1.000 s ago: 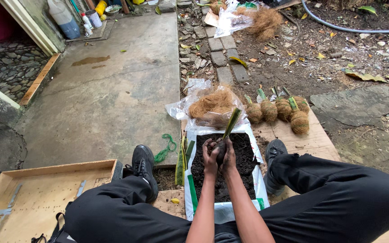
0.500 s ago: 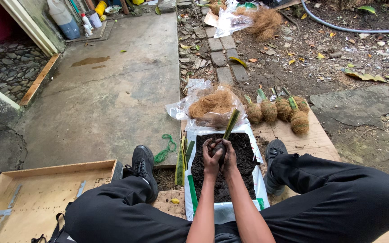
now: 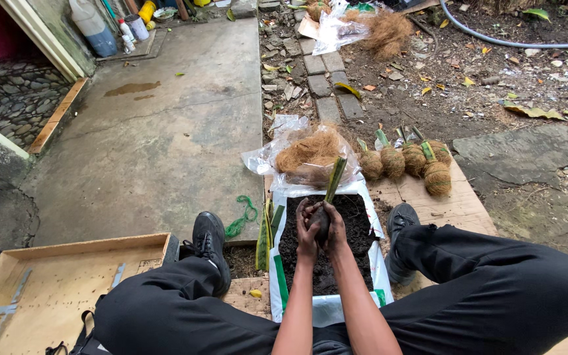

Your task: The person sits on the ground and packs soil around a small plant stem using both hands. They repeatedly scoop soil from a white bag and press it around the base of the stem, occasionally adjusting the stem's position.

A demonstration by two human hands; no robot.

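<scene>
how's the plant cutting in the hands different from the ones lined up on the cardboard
The green cutting with a dark soil ball is cupped between the left hand and right hand above the open white bag of dark soil; the four cuttings with brown fibre-wrapped balls rest untouched on the flat cardboard sheet. Its ball is bare soil; theirs are fibre-covered. All have short green cut stems.

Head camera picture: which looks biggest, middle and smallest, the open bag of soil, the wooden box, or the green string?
1. Wooden box, though it lies near the camera and runs off the edge.
2. Open bag of soil, under the left hand and right hand.
3. Green string, a small tangle on the concrete.
</scene>
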